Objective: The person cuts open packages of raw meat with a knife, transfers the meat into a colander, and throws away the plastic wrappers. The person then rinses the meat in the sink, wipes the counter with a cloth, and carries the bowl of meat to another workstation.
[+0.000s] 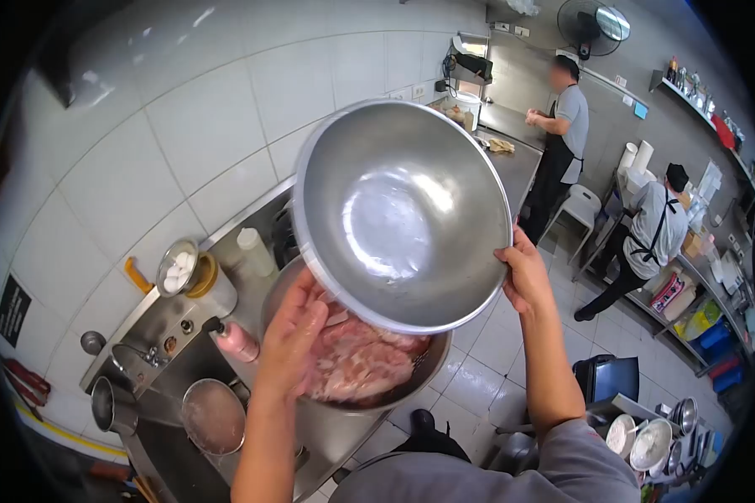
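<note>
standing off to the side, watching the steel bowl. it is being held up tilted, inside facing the wearer, its lower rim showing over the raw meat. the meat is lying heaped in a perforated basin on the counter

grip: right hand is gripping the bowl's rim, thumb over the edge, fingers going out of sight behind. left hand is hanging at the rim's lower left, in front of the meat; some fingers are hiding behind metal, so i cannot tell whether it is gripping or only steadying

risks, my reading:
- the rim is looking smooth and shiny. if the right fingers are damp and the left hand is only brushing it, the bowl could be pivoting about one thumb and dropping onto the meat
- any wet clinging inside the bowl could be dripping down, given the tilt
- the bowl is blocking much of the basin from view, so a knock against its far rim could be going unseen
- the basin is sitting close to the counter's edge, maybe overhanging, cannot tell; a hard bump could be tipping it toward the tiled floor
- the pink bottle is standing near the left forearm; an elbow swinging wide could be toppling it
</note>
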